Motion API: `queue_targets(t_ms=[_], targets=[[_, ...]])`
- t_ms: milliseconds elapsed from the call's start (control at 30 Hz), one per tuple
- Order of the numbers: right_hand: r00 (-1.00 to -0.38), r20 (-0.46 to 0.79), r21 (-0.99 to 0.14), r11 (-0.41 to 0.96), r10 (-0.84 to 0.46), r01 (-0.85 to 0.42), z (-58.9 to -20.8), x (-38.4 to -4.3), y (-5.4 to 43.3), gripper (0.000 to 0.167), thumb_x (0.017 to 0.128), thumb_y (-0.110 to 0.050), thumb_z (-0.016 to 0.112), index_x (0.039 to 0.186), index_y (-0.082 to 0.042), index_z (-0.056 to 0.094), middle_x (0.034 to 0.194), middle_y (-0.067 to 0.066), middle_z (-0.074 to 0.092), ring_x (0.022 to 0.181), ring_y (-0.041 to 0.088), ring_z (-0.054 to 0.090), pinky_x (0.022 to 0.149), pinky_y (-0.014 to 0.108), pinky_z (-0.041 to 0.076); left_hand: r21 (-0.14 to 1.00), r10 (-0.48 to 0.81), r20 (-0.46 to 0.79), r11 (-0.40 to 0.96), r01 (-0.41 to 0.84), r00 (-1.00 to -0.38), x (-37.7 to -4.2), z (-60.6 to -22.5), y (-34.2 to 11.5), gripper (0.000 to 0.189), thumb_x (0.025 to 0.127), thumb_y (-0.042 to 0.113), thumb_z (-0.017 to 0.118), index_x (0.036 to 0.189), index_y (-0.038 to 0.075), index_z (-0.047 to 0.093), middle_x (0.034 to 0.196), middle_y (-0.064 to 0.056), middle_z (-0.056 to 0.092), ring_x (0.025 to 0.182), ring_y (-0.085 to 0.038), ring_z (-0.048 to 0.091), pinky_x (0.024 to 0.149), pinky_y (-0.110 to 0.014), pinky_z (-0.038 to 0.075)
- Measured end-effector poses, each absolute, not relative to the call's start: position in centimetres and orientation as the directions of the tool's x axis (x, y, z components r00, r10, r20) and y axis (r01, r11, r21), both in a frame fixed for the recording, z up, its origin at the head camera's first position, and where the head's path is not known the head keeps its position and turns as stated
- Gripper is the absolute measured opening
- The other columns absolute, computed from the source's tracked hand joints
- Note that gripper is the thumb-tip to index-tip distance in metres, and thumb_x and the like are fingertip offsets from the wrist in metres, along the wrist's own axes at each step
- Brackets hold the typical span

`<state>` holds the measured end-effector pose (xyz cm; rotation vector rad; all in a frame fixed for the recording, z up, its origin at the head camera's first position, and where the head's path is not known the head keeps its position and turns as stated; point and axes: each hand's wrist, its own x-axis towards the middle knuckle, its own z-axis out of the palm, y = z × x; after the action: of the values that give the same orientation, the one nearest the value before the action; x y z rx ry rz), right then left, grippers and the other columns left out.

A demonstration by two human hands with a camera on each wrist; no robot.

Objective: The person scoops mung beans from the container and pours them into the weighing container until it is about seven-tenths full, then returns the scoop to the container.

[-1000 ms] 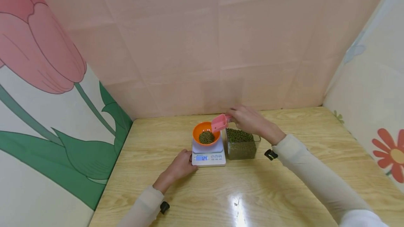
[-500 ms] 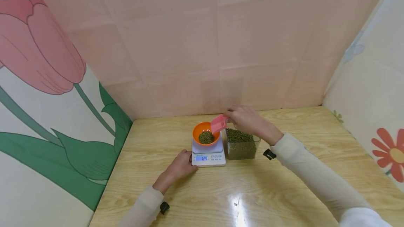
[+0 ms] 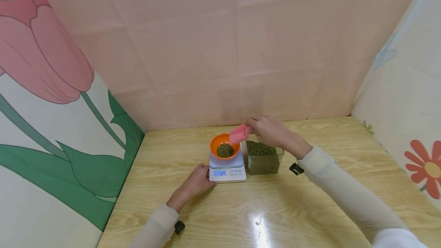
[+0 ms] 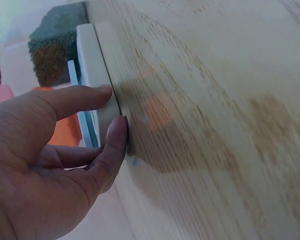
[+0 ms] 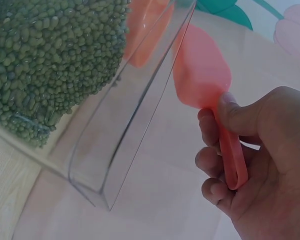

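My right hand [image 3: 270, 130] grips the handle of a pink scoop [image 3: 239, 134]; its head hangs over the right rim of an orange bowl [image 3: 216, 141]. Inside the bowl lies a small heap of green mung beans [image 3: 225, 150]. The bowl stands on a white kitchen scale [image 3: 227, 177] with a lit display. My left hand [image 3: 198, 181] holds the scale's front left corner. In the left wrist view, the thumb [image 4: 90, 97] and fingertips [image 4: 117, 131] are at the scale's edge. The fingers of my right hand [image 5: 270, 135] wrap the scoop handle in the right wrist view.
A clear plastic box [image 3: 263, 165] full of mung beans [image 5: 45, 60] stands right of the scale, below my right hand. Everything is on a light wooden table [image 3: 165, 144]. A pink wall covering [image 3: 193, 49] rises behind, with flower-painted panels at both sides.
The scoop shifts and tilts very slightly over the bowl's right rim, moving along with my right hand. My left hand, the scale and the box stay in place.
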<state>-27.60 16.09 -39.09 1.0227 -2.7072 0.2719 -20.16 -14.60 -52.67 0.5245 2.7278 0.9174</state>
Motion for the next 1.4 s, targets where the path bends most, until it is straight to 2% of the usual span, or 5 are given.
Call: queue_targets(t_ms=[100,300,600,833,1400], targets=[[-0.740,0.273,-0.098,0.747,-0.615,-0.657,-39.1,-27.7,16.3,0.022,0.102,-0.017,0.072,0.120,-0.005,0.072,0.105,0.010,0.078,0.070,0.019,0.061,0.065,0.036,0.051,0.619,0.401,-0.083,0.738,0.269,-0.912,-20.2,-52.6,-14.6,0.050,0.092,0.013,0.082,0.138,0.000,0.067,0.115,-0.008,0.072,0.094,-0.019,0.048,0.079,-0.031,0.046],[-0.773,0.246,-0.156,0.764,-0.584,-0.626,-39.2,-27.5,16.6,0.019,0.104,-0.018,0.069,0.120,-0.008,0.072,0.113,0.010,0.077,0.084,0.023,0.067,0.078,0.044,0.057,0.622,0.410,-0.067,0.730,0.283,-0.910,-20.2,-52.7,-14.6,0.050,0.092,0.012,0.082,0.138,0.001,0.067,0.118,-0.009,0.074,0.094,-0.019,0.048,0.080,-0.031,0.045],[-0.791,0.236,-0.208,0.766,-0.565,-0.609,-38.9,-27.0,17.7,0.017,0.104,-0.016,0.067,0.118,-0.007,0.071,0.112,0.011,0.077,0.098,0.028,0.071,0.089,0.049,0.059,0.623,0.414,-0.067,0.728,0.286,-0.908,-20.2,-52.6,-14.3,0.049,0.092,0.013,0.082,0.138,0.001,0.067,0.118,-0.009,0.073,0.093,-0.019,0.048,0.079,-0.031,0.044],[-0.784,0.266,-0.225,0.755,-0.561,-0.616,-38.6,-26.7,18.9,0.017,0.104,-0.016,0.068,0.117,-0.007,0.074,0.111,0.010,0.077,0.100,0.028,0.071,0.090,0.049,0.059,0.629,0.411,-0.076,0.727,0.276,-0.909,-20.1,-52.5,-14.3,0.050,0.092,0.012,0.082,0.137,-0.001,0.067,0.116,-0.010,0.072,0.093,-0.018,0.048,0.079,-0.031,0.046],[-0.751,0.341,-0.161,0.752,-0.565,-0.639,-38.0,-25.6,21.7,0.010,0.102,-0.012,0.071,0.107,-0.004,0.073,0.098,0.010,0.075,0.090,0.027,0.071,0.083,0.048,0.060,0.631,0.405,-0.069,0.726,0.274,-0.912,-20.1,-52.7,-14.7,0.050,0.092,0.011,0.082,0.138,-0.001,0.067,0.117,-0.010,0.073,0.092,-0.019,0.048,0.078,-0.030,0.045]])
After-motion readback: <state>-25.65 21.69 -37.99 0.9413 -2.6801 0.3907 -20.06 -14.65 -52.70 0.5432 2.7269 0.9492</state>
